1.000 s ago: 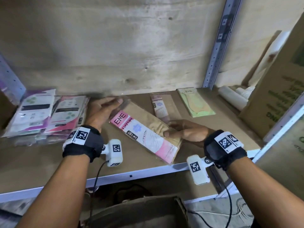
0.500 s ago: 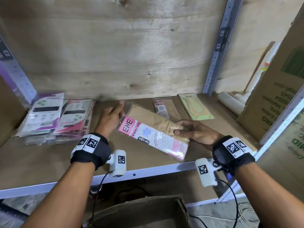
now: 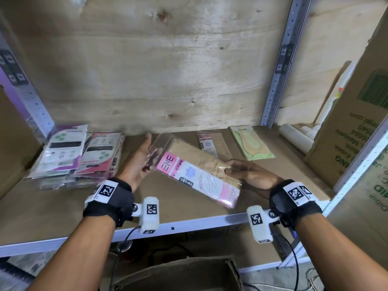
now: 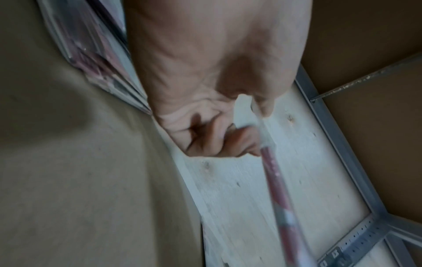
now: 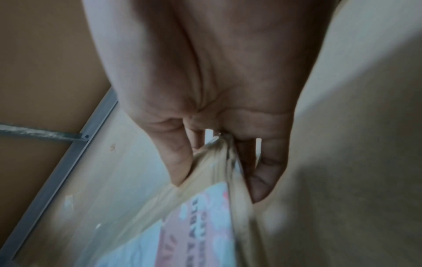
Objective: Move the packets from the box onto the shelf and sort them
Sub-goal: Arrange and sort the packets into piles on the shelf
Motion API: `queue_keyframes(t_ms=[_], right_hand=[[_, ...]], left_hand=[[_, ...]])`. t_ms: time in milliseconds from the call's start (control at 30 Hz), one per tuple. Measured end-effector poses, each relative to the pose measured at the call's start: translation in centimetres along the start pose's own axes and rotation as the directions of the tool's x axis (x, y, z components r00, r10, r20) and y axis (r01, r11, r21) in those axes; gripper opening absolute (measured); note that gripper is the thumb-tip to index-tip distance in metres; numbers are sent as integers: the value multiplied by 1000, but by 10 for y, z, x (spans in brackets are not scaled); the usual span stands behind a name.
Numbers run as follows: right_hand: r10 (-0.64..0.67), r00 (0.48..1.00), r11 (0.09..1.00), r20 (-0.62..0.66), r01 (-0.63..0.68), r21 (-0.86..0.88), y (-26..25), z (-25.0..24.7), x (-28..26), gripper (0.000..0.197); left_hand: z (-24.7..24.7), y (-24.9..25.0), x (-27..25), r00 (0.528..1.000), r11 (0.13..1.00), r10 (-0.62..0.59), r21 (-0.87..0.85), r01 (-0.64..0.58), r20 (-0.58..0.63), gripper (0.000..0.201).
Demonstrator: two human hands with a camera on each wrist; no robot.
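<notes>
A small stack of flat beige stocking packets [image 3: 197, 171] with a pink "ENE" label hangs tilted just above the wooden shelf [image 3: 52, 213]. My left hand [image 3: 144, 158] grips its clear upper-left end; the left wrist view shows the packets [image 4: 274, 171] edge-on between thumb and curled fingers of that hand [image 4: 228, 137]. My right hand [image 3: 233, 168] pinches the right long edge, thumb on top. In the right wrist view the fingers of that hand [image 5: 219, 177] sit under the packets [image 5: 205, 207]. The open cardboard box [image 3: 178, 274] stands below the shelf.
On the shelf lie two piles of packets [image 3: 63, 152] [image 3: 100, 154] at the left, one pink packet [image 3: 206, 143] and a green packet [image 3: 251, 143] at the back. White rolls [image 3: 294, 137] and a large carton [image 3: 352, 131] crowd the right. A metal post [image 3: 279, 66] rises behind.
The pink packets were lying on the shelf under both hands; both hands have lifted them off the board and tilted them up.
</notes>
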State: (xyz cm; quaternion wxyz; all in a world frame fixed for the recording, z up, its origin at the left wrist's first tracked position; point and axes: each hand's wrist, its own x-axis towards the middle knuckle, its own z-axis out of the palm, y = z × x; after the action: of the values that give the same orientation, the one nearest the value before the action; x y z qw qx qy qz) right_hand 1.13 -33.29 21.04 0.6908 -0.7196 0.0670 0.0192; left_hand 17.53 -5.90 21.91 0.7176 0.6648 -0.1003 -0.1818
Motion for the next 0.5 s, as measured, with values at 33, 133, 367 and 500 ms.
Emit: queue_keyframes(t_ms=[33, 133, 367, 500], right_hand=[[19, 1000, 997, -23, -17, 71, 1, 0, 1, 14], [101, 985, 969, -140, -65, 239, 1, 0, 8, 12], [76, 980, 917, -182, 3, 399, -1, 18, 25, 19], [68, 979, 914, -192, 16, 406, 1, 26, 31, 32]], left_hand=[[-3, -1, 2, 1000, 999, 8, -45, -8, -11, 54], [-2, -3, 0, 999, 995, -44, -85, 44, -7, 66], [39, -14, -18, 925, 966, -246, 149, 210, 289, 65], [58, -19, -17, 918, 980, -191, 113, 162, 347, 47]])
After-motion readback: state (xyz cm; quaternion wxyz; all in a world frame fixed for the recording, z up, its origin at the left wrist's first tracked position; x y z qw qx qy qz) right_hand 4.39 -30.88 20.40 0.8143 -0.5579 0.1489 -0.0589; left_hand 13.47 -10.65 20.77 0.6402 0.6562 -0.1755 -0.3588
